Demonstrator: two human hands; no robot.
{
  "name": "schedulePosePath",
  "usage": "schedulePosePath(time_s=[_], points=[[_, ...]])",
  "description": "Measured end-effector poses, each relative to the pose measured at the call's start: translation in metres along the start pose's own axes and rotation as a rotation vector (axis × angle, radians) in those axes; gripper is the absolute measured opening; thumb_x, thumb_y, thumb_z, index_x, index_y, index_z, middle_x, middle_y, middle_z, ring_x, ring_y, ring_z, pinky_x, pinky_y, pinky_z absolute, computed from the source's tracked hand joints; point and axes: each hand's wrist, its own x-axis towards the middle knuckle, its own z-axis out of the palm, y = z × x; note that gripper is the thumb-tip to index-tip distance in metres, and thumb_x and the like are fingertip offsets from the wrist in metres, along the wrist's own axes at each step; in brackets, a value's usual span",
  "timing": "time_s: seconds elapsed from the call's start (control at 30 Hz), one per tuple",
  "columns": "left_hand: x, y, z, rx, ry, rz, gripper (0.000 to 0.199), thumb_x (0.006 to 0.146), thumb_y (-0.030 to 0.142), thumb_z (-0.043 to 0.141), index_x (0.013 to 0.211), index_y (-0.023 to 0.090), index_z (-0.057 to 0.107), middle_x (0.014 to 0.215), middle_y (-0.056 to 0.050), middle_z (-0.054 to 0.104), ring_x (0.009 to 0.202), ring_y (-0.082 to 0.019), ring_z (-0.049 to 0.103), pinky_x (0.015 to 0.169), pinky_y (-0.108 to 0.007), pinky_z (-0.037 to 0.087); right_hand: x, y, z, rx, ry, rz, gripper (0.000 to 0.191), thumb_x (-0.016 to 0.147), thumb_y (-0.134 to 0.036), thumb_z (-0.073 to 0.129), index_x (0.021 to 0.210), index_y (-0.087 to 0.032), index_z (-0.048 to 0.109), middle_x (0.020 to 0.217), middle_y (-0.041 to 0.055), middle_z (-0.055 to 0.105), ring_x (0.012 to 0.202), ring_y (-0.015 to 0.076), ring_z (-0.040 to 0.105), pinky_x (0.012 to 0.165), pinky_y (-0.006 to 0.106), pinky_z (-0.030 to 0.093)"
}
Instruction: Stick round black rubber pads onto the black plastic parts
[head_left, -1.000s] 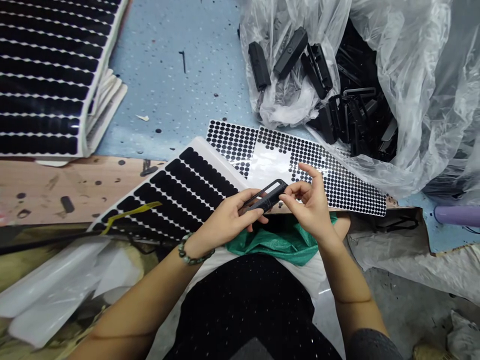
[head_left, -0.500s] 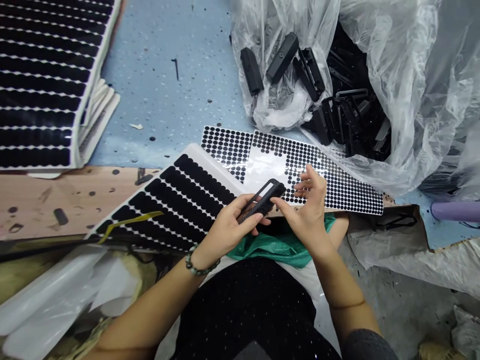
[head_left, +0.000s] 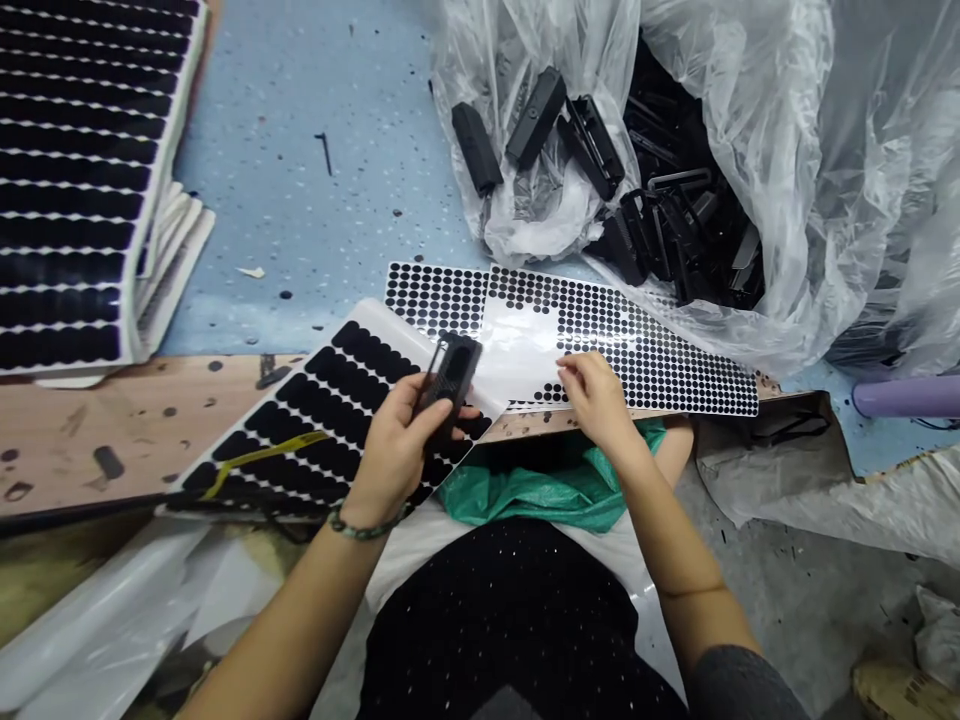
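Head view, looking down at my lap. I am holding a black plastic housing (head_left: 450, 375) upright in my left hand (head_left: 394, 450), my fingers wrapped around its lower end, just above a sheet of black oval pads (head_left: 330, 400). My right hand (head_left: 596, 400) is closing narrowly, with thumb and fingertips drawn together and resting on a sheet of small round black stickers (head_left: 660, 360), beside a bare patch of white backing (head_left: 521, 350). I cannot tell whether they are pinching a sticker. Progress so far: the bare patch is showing where stickers are gone from this sheet, while many rows are remaining around it. The oval pads are lying in unbroken rows where my hand does not hide them. A clear plastic bag (head_left: 750, 100) beyond the sheets is holding many more black plastic parts (head_left: 675, 230), and a stack of pad sheets (head_left: 75, 180) is lying on the blue work surface (head_left: 300, 200) at upper left.
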Motion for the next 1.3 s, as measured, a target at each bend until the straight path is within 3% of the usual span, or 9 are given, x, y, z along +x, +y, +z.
schedulePosePath(time_s=[0.07, 0.17, 0.33, 0.47, 0.63, 0.73, 0.87, 1.1, 1.3], points=[[0.013, -0.005, 0.0, -0.037, 0.072, -0.002, 0.041, 0.066, 0.042, 0.071, 0.094, 0.019, 0.051, 0.091, -0.005, 0.068, 0.074, -0.019, 0.07, 0.052, -0.024, 0.053, -0.001, 0.004, 0.005, -0.228, -0.092, -0.011, 0.008, 0.086, -0.017, 0.054, 0.084, -0.019, 0.062, 0.088, 0.0075, 0.06, 0.086, 0.0225, 0.06, 0.084, 0.041, 0.049], [0.027, -0.01, 0.008, -0.074, 0.056, 0.019, 0.042, 0.065, 0.04, 0.07, 0.095, 0.019, 0.05, 0.093, -0.005, 0.068, 0.071, -0.018, 0.07, 0.05, -0.023, 0.053, -0.004, 0.004, 0.017, -0.437, -0.155, 0.032, 0.008, 0.085, -0.011, 0.053, 0.088, -0.017, 0.058, 0.095, 0.0116, 0.058, 0.087, 0.024, 0.058, 0.083, 0.041, 0.048], [0.03, -0.009, 0.018, -0.113, -0.038, 0.026, 0.035, 0.069, 0.036, 0.067, 0.095, 0.019, 0.051, 0.091, -0.004, 0.066, 0.072, -0.017, 0.07, 0.051, -0.023, 0.054, -0.001, 0.004, 0.019, -0.525, -0.177, 0.061, 0.01, 0.085, -0.009, 0.05, 0.086, -0.018, 0.053, 0.097, 0.0111, 0.057, 0.086, 0.0223, 0.056, 0.082, 0.038, 0.047], [0.021, -0.007, 0.017, -0.189, -0.132, -0.001, 0.032, 0.072, 0.031, 0.063, 0.1, 0.018, 0.052, 0.087, -0.003, 0.065, 0.079, -0.019, 0.071, 0.057, -0.025, 0.056, 0.004, 0.005, 0.014, -0.31, -0.144, 0.099, 0.017, 0.079, -0.008, 0.053, 0.074, -0.022, 0.046, 0.082, 0.0032, 0.055, 0.079, 0.0185, 0.055, 0.08, 0.036, 0.047], [0.008, -0.007, 0.024, -0.223, -0.222, -0.001, 0.038, 0.075, 0.031, 0.063, 0.11, 0.02, 0.051, 0.104, -0.006, 0.065, 0.086, -0.021, 0.071, 0.067, -0.03, 0.059, -0.001, -0.008, 0.016, 0.489, -0.047, 0.22, 0.016, 0.076, -0.03, 0.062, 0.081, -0.023, 0.049, 0.07, -0.0043, 0.054, 0.065, 0.0129, 0.056, 0.069, 0.03, 0.051], [0.004, -0.01, 0.029, -0.167, -0.223, 0.058, 0.041, 0.078, 0.034, 0.062, 0.115, 0.021, 0.051, 0.116, -0.008, 0.062, 0.097, -0.023, 0.068, 0.074, -0.034, 0.06, -0.007, -0.022, 0.02, 0.701, -0.065, 0.204, 0.021, 0.074, -0.038, 0.067, 0.078, -0.022, 0.054, 0.076, -0.002, 0.058, 0.068, 0.0124, 0.059, 0.072, 0.03, 0.053], [0.003, -0.016, 0.031, -0.066, -0.22, 0.152, 0.043, 0.08, 0.037, 0.06, 0.12, 0.023, 0.053, 0.123, -0.008, 0.061, 0.106, -0.025, 0.063, 0.082, -0.037, 0.059, -0.011, -0.034, 0.022, 0.592, 0.021, 0.094, 0.018, 0.074, -0.037, 0.068, 0.072, -0.021, 0.06, 0.096, 0.0035, 0.057, 0.085, 0.0151, 0.058, 0.073, 0.029, 0.053], [0.002, -0.017, 0.031, 0.091, -0.201, 0.306, 0.045, 0.085, 0.037, 0.055, 0.128, 0.023, 0.052, 0.133, -0.008, 0.059, 0.123, -0.026, 0.056, 0.104, -0.04, 0.046, -0.015, -0.038, 0.026, 0.403, 0.061, 0.029, 0.01, 0.079, -0.029, 0.06, 0.072, -0.022, 0.061, 0.094, 0.004, 0.053, 0.088, 0.0163, 0.055, 0.071, 0.028, 0.053], [0.0, -0.014, 0.029, 0.124, -0.233, 0.272, 0.049, 0.086, 0.04, 0.055, 0.132, 0.023, 0.051, 0.131, -0.009, 0.06, 0.119, -0.028, 0.059, 0.095, -0.041, 0.053, -0.012, -0.029, 0.03, 0.417, 0.141, 0.124, 0.023, 0.068, -0.033, 0.073, 0.076, -0.023, 0.054, 0.093, 0.001, 0.051, 0.078, 0.0138, 0.053, 0.065, 0.027, 0.051]])
